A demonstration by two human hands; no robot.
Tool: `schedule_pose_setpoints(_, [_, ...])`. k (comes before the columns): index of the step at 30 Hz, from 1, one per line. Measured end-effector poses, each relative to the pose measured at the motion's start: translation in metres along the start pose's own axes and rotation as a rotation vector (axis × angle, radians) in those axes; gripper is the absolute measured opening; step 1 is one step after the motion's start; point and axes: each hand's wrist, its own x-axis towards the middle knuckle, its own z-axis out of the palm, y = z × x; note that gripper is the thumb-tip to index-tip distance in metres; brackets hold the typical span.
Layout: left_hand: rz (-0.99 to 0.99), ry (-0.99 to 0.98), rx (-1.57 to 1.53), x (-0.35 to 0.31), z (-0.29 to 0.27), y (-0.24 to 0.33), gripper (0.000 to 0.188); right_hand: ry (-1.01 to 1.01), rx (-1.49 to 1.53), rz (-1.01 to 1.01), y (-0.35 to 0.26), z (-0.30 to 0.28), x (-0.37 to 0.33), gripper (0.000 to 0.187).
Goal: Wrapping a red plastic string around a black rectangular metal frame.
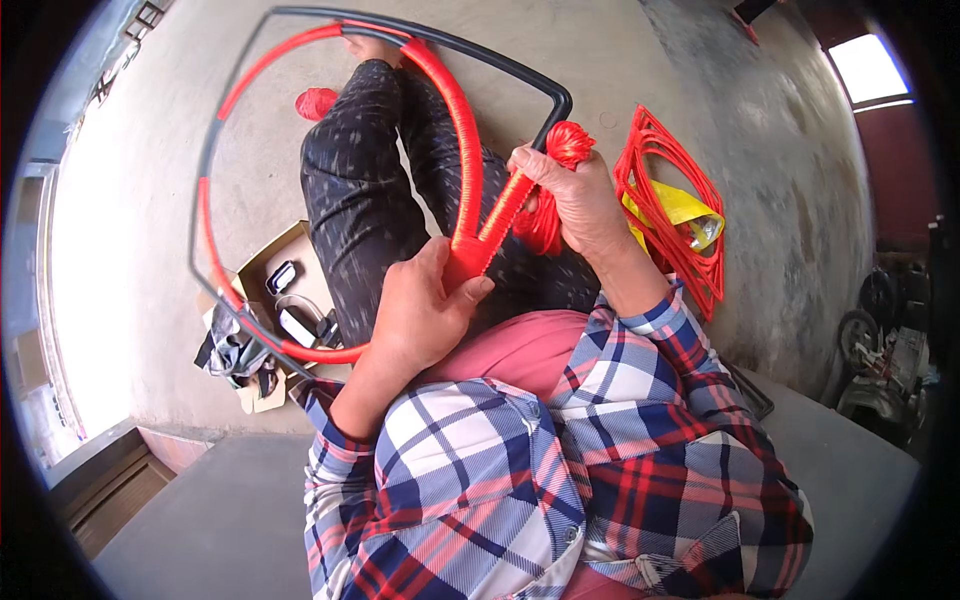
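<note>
Over my lap I hold a black frame [478,45] with angled corners. A hoop joined to it is wrapped partly in shiny red cord [463,140]. My left hand [425,305] is closed around the red-wrapped junction where the hoop meets a straight bar. Farther up that bar, my right hand [580,200] grips its partly wrapped part, fingers curled beneath. A bundle of red cord [570,143] shows at my right thumb, with more red strands below the fingers. Whether one bundle joins both parts is hidden by my hand.
At the right on the concrete floor [750,215] lie several red-wrapped frames [650,140] around a yellow packet [678,207]. A red cord ball [317,103] sits beyond my legs. Left of them is an open cardboard box [258,268] with devices and cloth. A wheeled machine [865,340] stands far right.
</note>
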Motion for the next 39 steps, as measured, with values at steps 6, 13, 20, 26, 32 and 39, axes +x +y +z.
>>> schedule_pose_setpoints(6, [0.027, 0.07, 0.047, 0.006, 0.004, 0.003, 0.018, -0.056, -0.037, -0.075, -0.002, -0.002, 0.0, 0.012])
schedule_pose_setpoints(13, [0.145, 0.057, 0.151, 0.016, 0.003, 0.009, 0.026, 0.017, 0.041, -0.158, 0.008, -0.002, 0.002, 0.008])
schedule_pose_setpoints(20, [0.491, -0.075, 0.252, 0.038, -0.012, 0.026, 0.03, 0.042, -0.095, -0.483, -0.024, -0.04, -0.051, 0.012])
schedule_pose_setpoints(26, [0.779, 0.018, 0.231, 0.081, 0.0, 0.04, 0.033, 0.165, -0.392, -0.706, -0.04, -0.042, -0.078, 0.017])
schedule_pose_setpoints(32, [0.614, 0.136, 0.232, 0.111, 0.046, -0.019, 0.034, 0.188, -0.406, -0.531, -0.012, -0.039, -0.042, 0.011])
schedule_pose_setpoints(39, [0.428, 0.182, 0.131, 0.138, 0.054, -0.029, 0.032, 0.198, -0.37, -0.376, -0.011, -0.046, -0.002, 0.015])
